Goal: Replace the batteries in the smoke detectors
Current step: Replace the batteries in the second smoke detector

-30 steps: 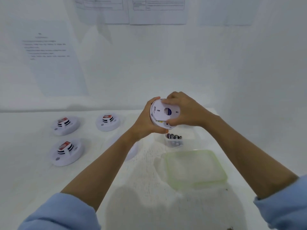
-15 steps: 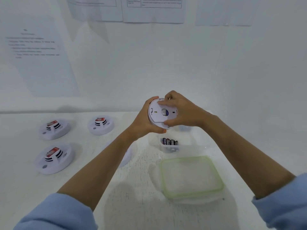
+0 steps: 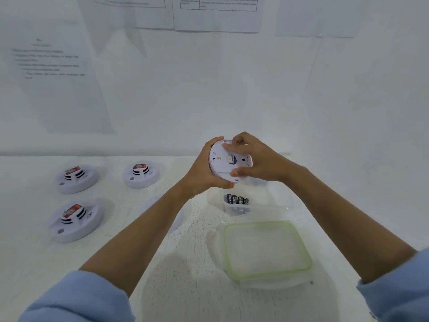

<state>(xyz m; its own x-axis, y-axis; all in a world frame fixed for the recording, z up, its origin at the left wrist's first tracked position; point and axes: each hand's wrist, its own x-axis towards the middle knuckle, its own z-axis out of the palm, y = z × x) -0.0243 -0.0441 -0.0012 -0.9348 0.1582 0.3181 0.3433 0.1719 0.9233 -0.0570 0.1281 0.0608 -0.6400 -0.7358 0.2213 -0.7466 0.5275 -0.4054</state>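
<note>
My left hand [image 3: 204,173] cups the smoke detector [image 3: 224,162] rim; my right hand [image 3: 253,159] pinches its back plate. I should twist evenly, gripping firmly.

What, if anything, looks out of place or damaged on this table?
Nothing stands out. The held smoke detector looks whole, the batteries sit in their open box, and the lid lies in front of it.
</note>
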